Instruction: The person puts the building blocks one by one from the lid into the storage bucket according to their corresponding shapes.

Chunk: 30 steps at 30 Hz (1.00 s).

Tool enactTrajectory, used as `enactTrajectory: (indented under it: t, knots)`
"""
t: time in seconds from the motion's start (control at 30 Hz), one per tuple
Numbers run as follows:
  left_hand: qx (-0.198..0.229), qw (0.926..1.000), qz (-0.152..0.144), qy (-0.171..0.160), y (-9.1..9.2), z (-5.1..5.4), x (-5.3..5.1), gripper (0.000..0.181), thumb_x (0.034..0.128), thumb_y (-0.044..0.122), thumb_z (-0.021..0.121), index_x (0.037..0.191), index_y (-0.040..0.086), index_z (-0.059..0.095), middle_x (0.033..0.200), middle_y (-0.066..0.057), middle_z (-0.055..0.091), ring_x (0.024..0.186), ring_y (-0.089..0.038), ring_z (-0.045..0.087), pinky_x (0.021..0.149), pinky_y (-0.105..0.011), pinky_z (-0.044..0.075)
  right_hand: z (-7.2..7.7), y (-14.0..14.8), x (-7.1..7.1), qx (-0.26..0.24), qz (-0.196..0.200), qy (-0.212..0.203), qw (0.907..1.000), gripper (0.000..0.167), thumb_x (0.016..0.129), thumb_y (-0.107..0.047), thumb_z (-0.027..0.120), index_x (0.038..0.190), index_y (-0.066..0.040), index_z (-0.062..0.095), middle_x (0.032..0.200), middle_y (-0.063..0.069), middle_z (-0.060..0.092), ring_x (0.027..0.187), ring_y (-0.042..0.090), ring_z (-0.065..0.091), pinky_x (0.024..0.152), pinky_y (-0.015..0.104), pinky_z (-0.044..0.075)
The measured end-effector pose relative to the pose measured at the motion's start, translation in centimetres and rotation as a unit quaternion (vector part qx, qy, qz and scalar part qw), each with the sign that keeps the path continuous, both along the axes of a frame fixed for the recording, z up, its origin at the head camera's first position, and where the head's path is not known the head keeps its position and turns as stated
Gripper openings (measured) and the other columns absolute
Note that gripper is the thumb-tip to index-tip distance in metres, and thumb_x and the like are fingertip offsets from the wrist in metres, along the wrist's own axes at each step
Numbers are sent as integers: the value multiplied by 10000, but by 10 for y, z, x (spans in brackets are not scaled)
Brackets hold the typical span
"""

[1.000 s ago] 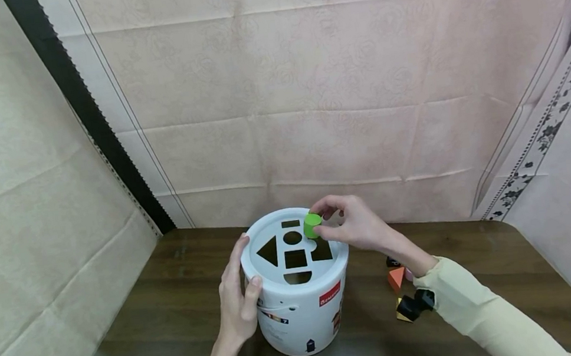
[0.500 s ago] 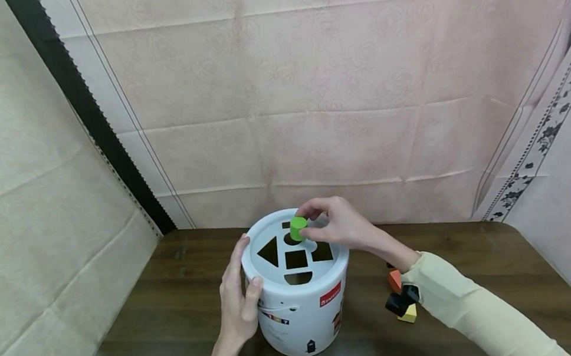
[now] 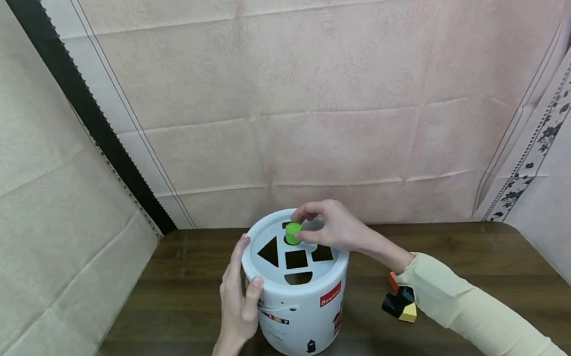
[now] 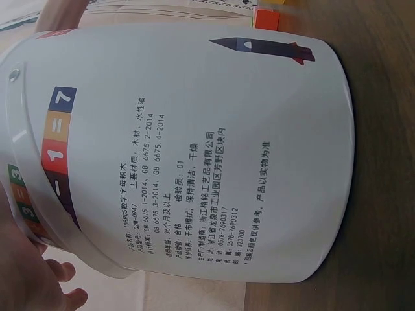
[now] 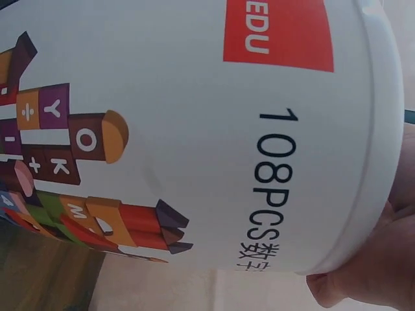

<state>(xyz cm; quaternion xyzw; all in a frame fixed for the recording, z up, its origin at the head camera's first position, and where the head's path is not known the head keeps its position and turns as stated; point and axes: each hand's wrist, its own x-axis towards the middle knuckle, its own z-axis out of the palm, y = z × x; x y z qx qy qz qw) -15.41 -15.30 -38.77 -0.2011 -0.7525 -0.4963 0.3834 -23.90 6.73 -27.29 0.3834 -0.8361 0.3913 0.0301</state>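
A white bucket (image 3: 295, 325) with a lid of shaped holes stands upright on the table. My right hand (image 3: 342, 230) pinches a green cylinder (image 3: 293, 233) between thumb and fingers, at the round hole in the lid; the cylinder's lower end seems to sit in that hole. At the lid's left edge my left hand (image 3: 238, 299) rests with fingers and thumb spread along the rim. The left wrist view has the bucket's printed side (image 4: 194, 155) with part of the left hand (image 4: 29, 272) beside the rim. In the right wrist view, the right hand (image 5: 382, 259) is partly hidden behind the lid.
On the wooden table (image 3: 166, 335), right of the bucket, lie a yellow block (image 3: 408, 313) and an orange block (image 3: 393, 281), partly covered by the right sleeve and a black object (image 3: 398, 302) at the wrist. Pale cloth (image 3: 305, 80) hangs behind and at both sides.
My right hand has moved left and slightly down with the green cylinder, from the lid's right part to the round hole. The left hand and the bucket have stayed in place.
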Motion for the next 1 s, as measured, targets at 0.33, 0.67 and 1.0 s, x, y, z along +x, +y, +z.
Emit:
enactTrajectory:
  t: [0.33, 0.67, 1.0]
  knots:
    - [3, 9999, -5, 121, 2, 1, -1, 684, 986, 458, 447, 1507, 17, 417, 1491, -108, 485, 1291, -292, 504, 1045, -276, 345, 4, 28, -1, -496, -449, 77, 9977, 296, 914, -168, 733, 1169, -22, 701, 1141, 89, 695, 1096, 294, 578, 957, 546, 382]
    - [-48, 9998, 80, 180, 0, 1, -2, 697, 996, 501, 425, 1514, 35, 414, 1492, -103, 483, 1292, -296, 506, 1047, -291, 354, -5, 98, -1, -681, -1156, 84, 9909, 232, 956, -123, 674, 1169, -32, 690, 1105, 85, 703, 1016, 220, 611, 860, 412, 407]
    - [2, 10000, 58, 79, 1, -1, 0, 701, 991, 501, 435, 1511, 33, 418, 1497, -105, 479, 1304, -291, 497, 1052, -272, 343, -42, 150, 7, -784, -1633, 86, 9834, 199, 943, -65, 680, 1132, -6, 698, 1019, 90, 708, 874, 100, 623, 723, 237, 470]
